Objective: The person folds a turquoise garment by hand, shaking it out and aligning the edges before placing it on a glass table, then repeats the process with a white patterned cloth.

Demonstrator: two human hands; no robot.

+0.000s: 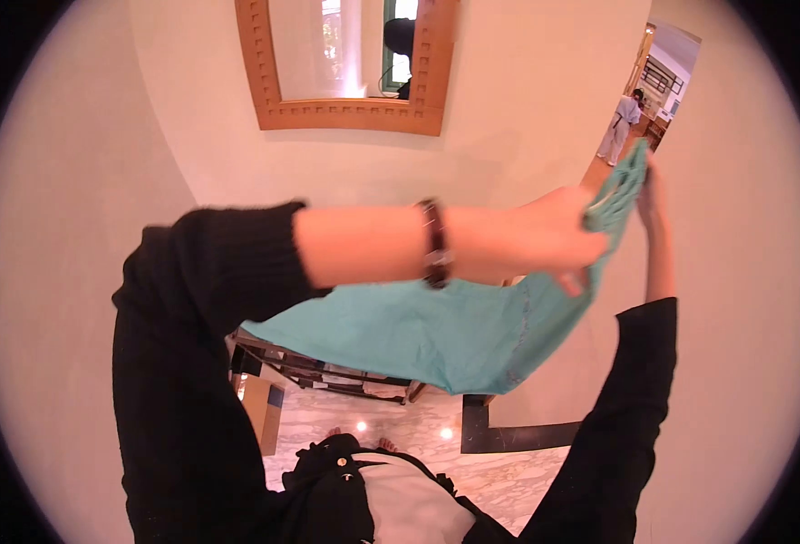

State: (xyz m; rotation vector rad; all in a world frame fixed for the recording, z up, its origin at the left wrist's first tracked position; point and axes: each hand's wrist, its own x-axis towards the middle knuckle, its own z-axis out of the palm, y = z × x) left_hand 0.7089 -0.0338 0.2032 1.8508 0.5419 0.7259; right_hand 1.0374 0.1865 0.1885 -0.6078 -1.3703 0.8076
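Note:
A teal cloth, with a thin patterned line near one end, hangs in front of me and is bunched at its upper right. My left hand reaches across from the left, a dark watch on its wrist, and its closed fingers grip the gathered part. It is slightly blurred. Higher up, at the cloth's top end, my right hand grips the bunched fabric from the far side. Most of the right fingers are hidden behind the cloth.
A wood-framed mirror is on the wall ahead. Below the cloth stands a rack with items on its shelves, beside a cardboard box. Marble floor lies underneath. Through an opening at upper right, another person stands in a farther room.

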